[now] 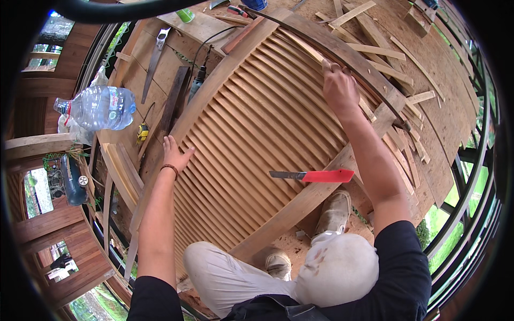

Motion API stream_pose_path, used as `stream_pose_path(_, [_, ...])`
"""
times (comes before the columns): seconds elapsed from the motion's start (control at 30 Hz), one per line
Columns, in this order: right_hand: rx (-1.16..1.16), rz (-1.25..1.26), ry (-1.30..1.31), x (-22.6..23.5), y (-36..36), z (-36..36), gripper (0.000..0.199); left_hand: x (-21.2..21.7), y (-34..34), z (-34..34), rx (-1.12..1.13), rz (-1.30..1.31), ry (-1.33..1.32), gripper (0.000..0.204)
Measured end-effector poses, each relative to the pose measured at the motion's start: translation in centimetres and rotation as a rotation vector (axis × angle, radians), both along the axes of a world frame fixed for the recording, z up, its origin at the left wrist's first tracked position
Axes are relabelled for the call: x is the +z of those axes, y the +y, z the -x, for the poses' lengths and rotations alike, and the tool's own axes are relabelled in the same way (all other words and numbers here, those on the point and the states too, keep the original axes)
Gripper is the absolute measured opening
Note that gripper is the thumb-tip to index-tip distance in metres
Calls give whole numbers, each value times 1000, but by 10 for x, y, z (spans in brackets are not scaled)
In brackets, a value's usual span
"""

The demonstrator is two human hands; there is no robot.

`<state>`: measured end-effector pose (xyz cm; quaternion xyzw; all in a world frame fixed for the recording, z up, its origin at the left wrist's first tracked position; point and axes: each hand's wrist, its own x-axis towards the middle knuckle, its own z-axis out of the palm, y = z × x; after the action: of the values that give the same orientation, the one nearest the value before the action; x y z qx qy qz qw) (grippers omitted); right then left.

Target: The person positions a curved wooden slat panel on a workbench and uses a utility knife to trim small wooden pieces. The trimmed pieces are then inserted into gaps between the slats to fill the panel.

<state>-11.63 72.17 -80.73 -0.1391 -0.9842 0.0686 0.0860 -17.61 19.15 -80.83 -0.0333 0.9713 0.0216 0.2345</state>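
A large wooden louvered panel [257, 123] with many thin slats lies in front of me. At its left frame rail, my left hand [178, 155] rests with fingers spread, holding nothing. Near the far right of the panel, my right hand [341, 88] is closed around the near end of a pale wood strip [302, 44]. This strip runs along the slats toward the far frame corner; its gripped end is hidden by my fingers. A knife with a red handle [329, 176] lies across the panel's near right rail, its dark blade over the slats.
Left of the panel are a handsaw [155, 64], a power tool [198, 83], a yellow tape measure [142, 132] and a big clear water bottle [104, 108]. Loose wood offcuts [377, 51] litter the right side. My shoe [334, 211] stands beside the near right rail.
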Motion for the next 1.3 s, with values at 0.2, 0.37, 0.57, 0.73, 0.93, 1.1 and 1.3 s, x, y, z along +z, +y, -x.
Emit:
stream_pose_path(0.2, [-12,39,-115,11,-1,2,45,2,4,2,-6,24,-6,123])
stream_pose_path(0.37, [-39,-23,-127,14,-7,1,46,3,0,2,-15,14,0,124])
stream_pose_path(0.57, [13,-218,-109,0,6,-18,48,-4,-4,-2,-32,-14,21,124])
stream_pose_path(0.73, [-83,-128,-53,-6,19,-44,46,-4,-7,-2,-42,22,35,123])
stream_pose_path(0.93, [-102,-203,102,-29,32,-45,48,-1,3,-3,-34,-2,39,119])
stream_pose_path(1.1, [-135,-76,41,-31,32,-41,50,0,1,-4,-30,3,30,121])
stream_pose_path(1.3, [-134,-57,56,-24,27,-43,49,1,-1,-3,-26,5,23,123])
